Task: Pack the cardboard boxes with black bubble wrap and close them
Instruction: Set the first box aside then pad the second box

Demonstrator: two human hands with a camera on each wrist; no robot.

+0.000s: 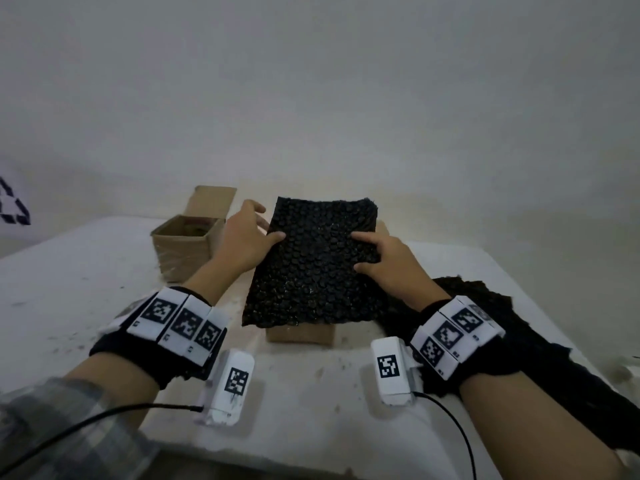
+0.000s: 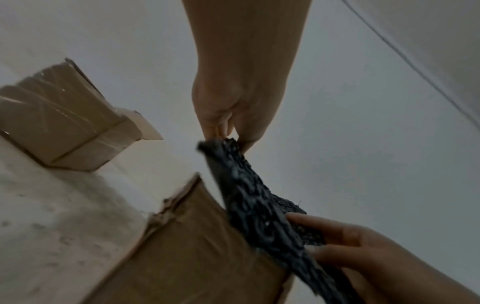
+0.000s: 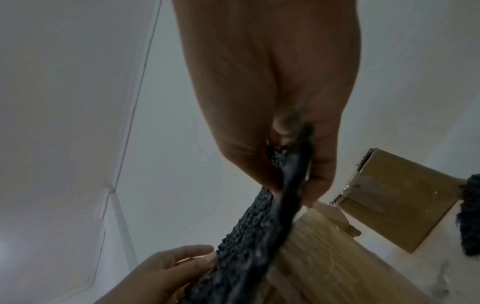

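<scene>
A rectangular sheet of black bubble wrap [image 1: 313,261] is held up flat above a cardboard box [image 1: 299,334] whose front wall shows below it. My left hand [image 1: 251,237] pinches the sheet's left edge, thumb on top. My right hand [image 1: 384,259] pinches its right edge. In the left wrist view the left hand [image 2: 228,131] grips the bubble wrap [image 2: 259,209] over the box [image 2: 187,253]. From the right wrist the right hand [image 3: 293,160] clamps the sheet [image 3: 259,230] edge-on.
A second cardboard box [image 1: 183,244] stands open at the back left with its lid flap up. A pile of more black bubble wrap [image 1: 485,327] lies on the white table [image 1: 69,289] under my right forearm. A wall stands close behind.
</scene>
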